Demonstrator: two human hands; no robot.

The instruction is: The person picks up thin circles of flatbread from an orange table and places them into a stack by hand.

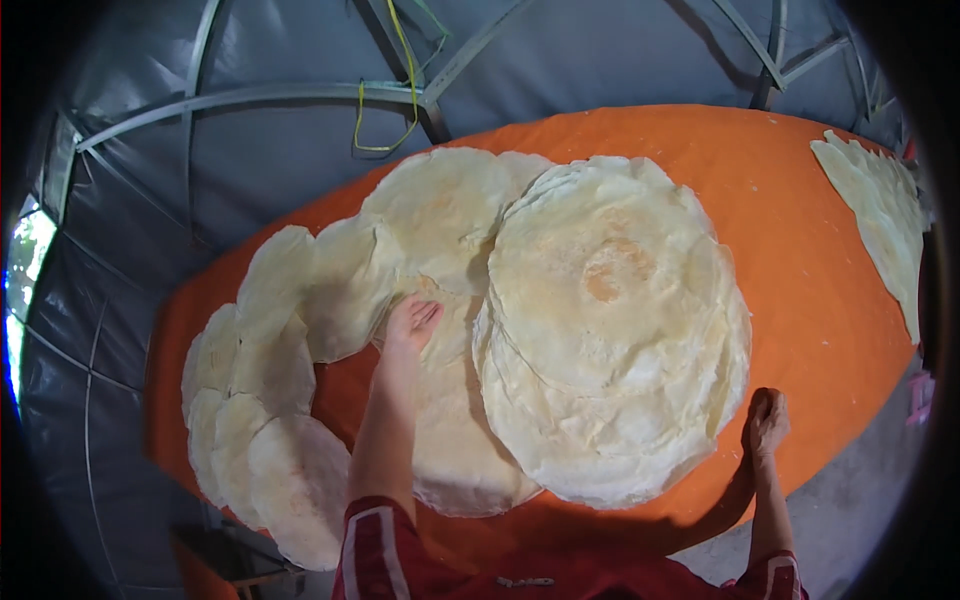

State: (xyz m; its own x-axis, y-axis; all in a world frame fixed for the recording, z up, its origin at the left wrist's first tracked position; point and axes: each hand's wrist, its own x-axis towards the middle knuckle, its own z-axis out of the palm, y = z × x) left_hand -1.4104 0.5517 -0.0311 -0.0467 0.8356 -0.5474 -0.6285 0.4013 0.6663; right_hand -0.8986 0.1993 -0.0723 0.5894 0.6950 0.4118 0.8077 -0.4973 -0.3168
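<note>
We see an orange cloth (800,290) spread over the work surface, with a grey tarp wall (250,150) on metal bars behind it. On the cloth, the biggest thing is a tall stack of round flatbreads (610,320), lying right of centre, its top one browned in the middle. Just to its left lies a single wide flatbread (455,440), partly tucked under the stack's edge and reaching toward the near side of the cloth. Further left, a row of smaller flatbreads (265,400) overlaps in a curve along the cloth's left edge. At the far right, more flatbreads (880,210) lie apart from the rest.

Our left hand (412,325) is open, palm down and fingers spread, resting flat on the wide flatbread near its far end. Our right hand (768,420) is curled into a loose fist, pressing on the orange cloth just beside the stack's lower right edge; we cannot tell whether it grips anything. Red sleeves (375,545) with white stripes show at the bottom.
</note>
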